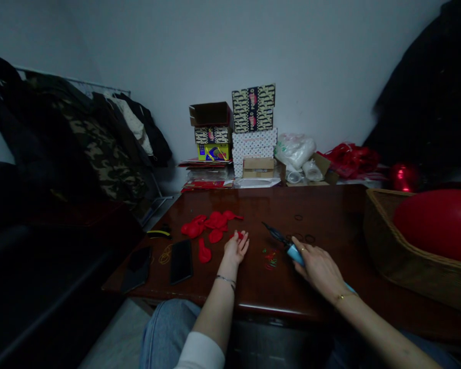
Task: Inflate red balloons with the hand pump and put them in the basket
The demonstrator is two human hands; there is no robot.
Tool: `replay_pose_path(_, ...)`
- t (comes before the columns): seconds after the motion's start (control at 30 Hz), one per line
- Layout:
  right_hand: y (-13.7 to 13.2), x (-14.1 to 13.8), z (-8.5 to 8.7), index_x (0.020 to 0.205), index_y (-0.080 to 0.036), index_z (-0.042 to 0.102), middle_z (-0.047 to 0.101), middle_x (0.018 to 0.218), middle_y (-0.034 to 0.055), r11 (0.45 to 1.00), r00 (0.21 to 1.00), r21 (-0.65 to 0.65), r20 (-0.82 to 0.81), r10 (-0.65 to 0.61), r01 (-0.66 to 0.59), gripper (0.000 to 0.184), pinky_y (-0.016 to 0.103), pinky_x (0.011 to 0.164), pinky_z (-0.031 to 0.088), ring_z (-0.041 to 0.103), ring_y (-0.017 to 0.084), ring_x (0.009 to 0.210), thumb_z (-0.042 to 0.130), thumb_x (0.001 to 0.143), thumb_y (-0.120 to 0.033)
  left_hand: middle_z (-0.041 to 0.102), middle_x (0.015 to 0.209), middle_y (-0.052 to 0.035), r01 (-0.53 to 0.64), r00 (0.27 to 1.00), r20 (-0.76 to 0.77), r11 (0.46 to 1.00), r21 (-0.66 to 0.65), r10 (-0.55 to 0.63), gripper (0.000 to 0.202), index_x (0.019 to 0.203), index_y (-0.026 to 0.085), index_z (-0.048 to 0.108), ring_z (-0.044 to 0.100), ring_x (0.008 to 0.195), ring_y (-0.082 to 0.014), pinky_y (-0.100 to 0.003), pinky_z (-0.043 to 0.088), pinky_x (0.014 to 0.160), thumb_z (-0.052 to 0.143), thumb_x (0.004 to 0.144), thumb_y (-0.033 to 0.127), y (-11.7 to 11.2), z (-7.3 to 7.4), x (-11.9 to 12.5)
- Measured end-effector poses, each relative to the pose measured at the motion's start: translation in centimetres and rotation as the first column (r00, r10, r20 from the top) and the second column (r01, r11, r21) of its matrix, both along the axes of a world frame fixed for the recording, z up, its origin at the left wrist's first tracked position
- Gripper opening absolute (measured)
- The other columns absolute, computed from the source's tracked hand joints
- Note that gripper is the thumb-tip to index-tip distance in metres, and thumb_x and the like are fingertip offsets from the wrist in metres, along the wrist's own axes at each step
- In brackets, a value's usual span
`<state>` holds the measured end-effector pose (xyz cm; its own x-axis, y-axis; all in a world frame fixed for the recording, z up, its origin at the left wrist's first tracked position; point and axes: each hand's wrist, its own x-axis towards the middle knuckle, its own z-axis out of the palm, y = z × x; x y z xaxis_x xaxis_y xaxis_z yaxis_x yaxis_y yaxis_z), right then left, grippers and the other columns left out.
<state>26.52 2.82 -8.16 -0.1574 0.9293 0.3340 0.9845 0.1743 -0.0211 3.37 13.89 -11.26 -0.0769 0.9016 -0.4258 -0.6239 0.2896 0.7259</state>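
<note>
My left hand (236,248) is over the middle of the table, palm turned up, with a red balloon (237,236) between thumb and fingers; part of it is hidden. Several more limp red balloons (216,220) lie in a loose pile just beyond and left of it, and a single balloon (204,252) lies closer to me. My right hand (318,266) is wrapped round a light-blue hand pump (295,254) whose black nozzle points away and to the left. Small coloured rubber bands (271,260) lie scattered between my hands.
Dark rings (298,238) lie beyond the pump. At left are a black phone (181,262), yellow bands (165,254) and a dark flat item (137,267). A wicker basket (418,256) with a large red balloon (441,223) stands right. Stacked boxes (254,148) line the back.
</note>
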Motion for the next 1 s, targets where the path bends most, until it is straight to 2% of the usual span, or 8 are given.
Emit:
replay_pose_path(0.07,-0.5,-1.0,0.2,0.136,-0.017,0.034,0.062,0.101,0.0096,0.997,0.997,-0.024,-0.025,0.076,-0.077,0.056,0.037,0.088,0.04,0.058,0.023,0.09,0.043,0.082,-0.029,0.064,0.102,-0.0049,-0.03,0.979,0.204,0.999,-0.016,0.033,0.005,0.089,0.021,0.054,0.065,0.088,-0.0133,-0.029,0.051,0.076,0.049,0.087,0.021,0.1,-0.2,0.0)
replay_pose_path(0.13,-1.0,-1.8,0.3,0.136,-0.019,0.034,0.062,0.099,0.0079,0.99,0.99,-0.035,-0.029,0.136,-0.137,0.056,0.038,0.089,0.038,0.057,0.022,0.089,0.043,0.082,-0.029,0.064,0.106,-0.004,-0.044,0.969,0.242,0.999,-0.025,0.049,0.005,0.09,0.022,0.054,0.065,0.091,-0.0133,-0.028,0.051,0.077,0.05,0.087,0.021,0.1,-0.4,0.0)
replay_pose_path(0.27,-1.4,-2.8,0.4,0.135,-0.019,0.036,0.061,0.097,0.0075,0.986,0.987,-0.043,-0.003,0.164,-0.164,0.055,0.039,0.092,0.036,0.057,0.022,0.09,0.043,0.082,-0.027,0.063,0.112,-0.0046,-0.019,0.981,0.192,1.0,-0.011,0.021,0.007,0.091,0.022,0.056,0.062,0.098,-0.0141,-0.028,0.049,0.079,0.05,0.087,0.024,-0.1,-0.2,0.3)
replay_pose_path(0.4,-1.4,-3.1,0.6,0.135,-0.018,0.036,0.061,0.096,0.0078,0.986,0.987,-0.044,0.006,0.158,-0.158,0.055,0.038,0.092,0.036,0.057,0.022,0.089,0.043,0.082,-0.026,0.062,0.113,-0.006,-0.002,0.989,0.151,1.0,0.024,-0.001,0.009,0.09,0.021,0.056,0.062,0.097,-0.0141,-0.028,0.048,0.082,0.054,0.085,0.027,-0.3,0.0,0.6)
replay_pose_path(0.63,-1.4,-3.7,0.9,0.135,-0.016,0.037,0.061,0.093,0.0083,0.988,0.99,-0.055,0.0,0.144,-0.144,0.055,0.036,0.09,0.036,0.056,0.021,0.087,0.044,0.081,-0.025,0.067,0.103,-0.0077,0.0,0.997,0.072,0.998,0.061,-0.004,0.014,0.084,0.018,0.055,0.064,0.094,-0.0157,-0.03,0.045,0.084,0.062,0.079,0.03,-0.6,-0.6,1.3)
replay_pose_path(0.8,-1.4,-4.1,0.9,0.135,-0.019,0.036,0.061,0.093,0.0076,0.99,0.993,-0.08,0.006,0.121,-0.12,0.055,0.034,0.087,0.037,0.057,0.021,0.087,0.043,0.081,-0.025,0.066,0.104,-0.0076,0.02,0.997,0.079,0.996,0.083,-0.027,0.023,0.085,0.02,0.056,0.062,0.1,-0.0188,-0.032,0.044,0.084,0.068,0.073,0.035,-1.2,-0.4,2.0)
replay_pose_path(1.0,-1.2,-4.7,1.0,0.134,-0.017,0.038,0.062,0.094,0.01,0.983,0.991,-0.133,-0.074,0.115,-0.125,0.056,0.033,0.08,0.039,0.057,0.021,0.086,0.045,0.08,-0.028,0.064,0.109,-0.007,0.057,0.993,0.103,0.995,0.082,-0.065,0.033,0.093,0.021,0.061,0.06,0.1,-0.0185,-0.027,0.045,0.076,0.069,0.069,0.043,-2.0,-0.3,2.7)
